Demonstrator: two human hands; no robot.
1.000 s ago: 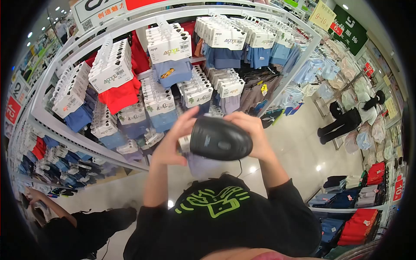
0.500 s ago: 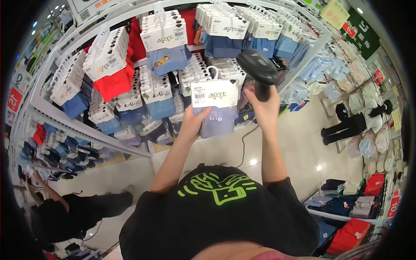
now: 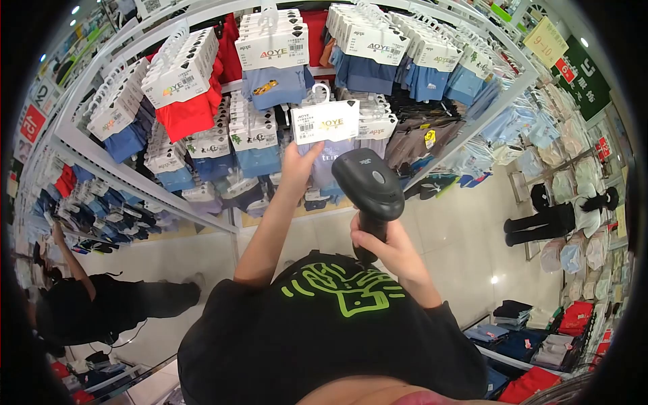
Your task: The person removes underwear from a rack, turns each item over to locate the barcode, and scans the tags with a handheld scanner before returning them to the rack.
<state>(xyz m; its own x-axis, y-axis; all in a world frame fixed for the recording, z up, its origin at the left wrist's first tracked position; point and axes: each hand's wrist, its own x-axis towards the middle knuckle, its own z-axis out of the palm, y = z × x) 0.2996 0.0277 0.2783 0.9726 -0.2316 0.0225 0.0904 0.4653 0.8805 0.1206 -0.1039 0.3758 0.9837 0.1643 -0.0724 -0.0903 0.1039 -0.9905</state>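
My left hand grips the lower edge of a white hanger card marked AOYE, with a barcode label on its left half. Lavender underwear with "trip" printed on it hangs from this card, partly hidden by the scanner. The card is held upright in front of the rack. Closed around the handle of a black barcode scanner, my right hand is close to my chest. The scanner's head points up and forward, below the card and apart from it.
A white rack holds rows of carded underwear, including red pairs and blue pairs. To the left, a person in black reaches toward another rack. Another person stands on the right. Folded clothes lie lower right.
My right hand has drawn the scanner down and back toward my chest, and its head now tilts toward the card. The card has risen slightly in view with my left hand.
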